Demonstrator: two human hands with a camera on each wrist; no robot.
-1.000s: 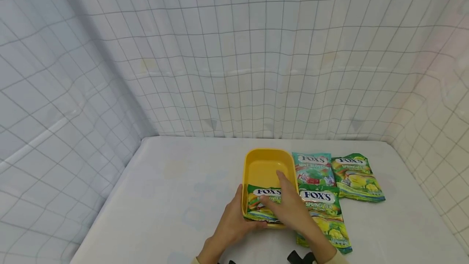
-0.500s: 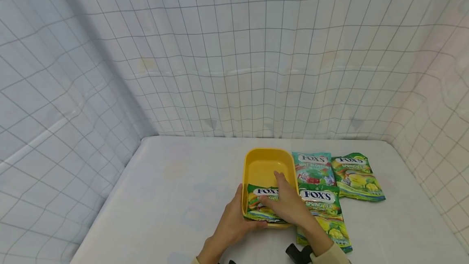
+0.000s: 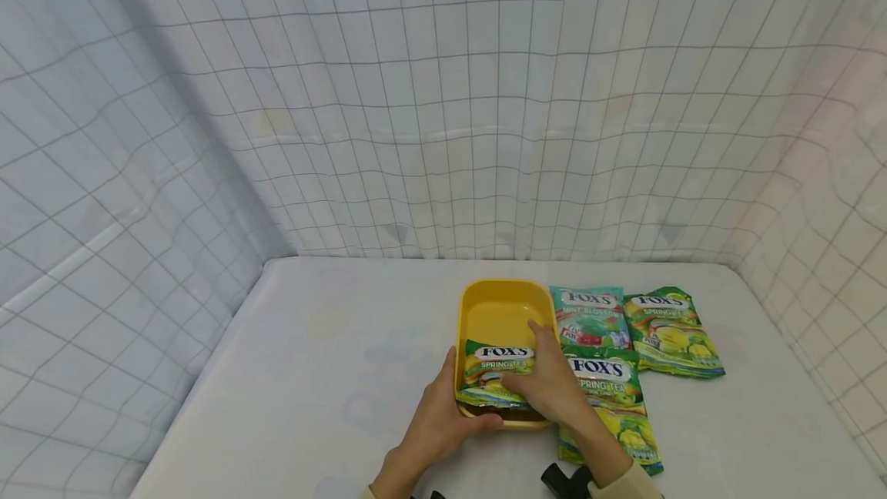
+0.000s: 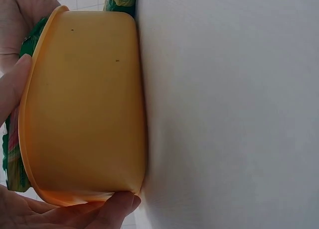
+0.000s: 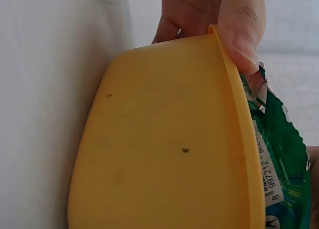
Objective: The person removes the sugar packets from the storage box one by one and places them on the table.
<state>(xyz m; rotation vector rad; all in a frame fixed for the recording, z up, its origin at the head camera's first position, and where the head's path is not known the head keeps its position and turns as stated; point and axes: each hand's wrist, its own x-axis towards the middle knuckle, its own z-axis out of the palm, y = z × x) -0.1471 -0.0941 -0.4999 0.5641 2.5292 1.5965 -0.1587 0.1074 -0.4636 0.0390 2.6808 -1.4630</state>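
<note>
A yellow plastic tub (image 3: 495, 318) stands on the white table, with a green Fox's Spring Tea candy bag (image 3: 485, 376) in its near half. My left hand (image 3: 440, 418) grips the tub's near left corner, thumb along the near wall and fingers at the left side. Reaching in over the right rim, my right hand (image 3: 554, 383) holds the bag's right part, thumb on its front and index finger stretched towards the tub's far end. The bag lies tilted, its lower edge raised near the rim. In the right wrist view the bag's green back (image 5: 286, 144) sticks out above the rim.
Right of the tub lie a teal Mint Blossom candy bag (image 3: 590, 322), a Spring Tea bag (image 3: 672, 329) beside it, and another Spring Tea bag (image 3: 617, 414) closer to me, partly under my right forearm. White grid-patterned curtains (image 3: 443, 98) enclose the table at the back and sides.
The candy bag in the tub has shifted slightly upwards and away from the near rim, and a dark gap shows below it. The right hand moved a little with it; the left hand keeps its hold.
</note>
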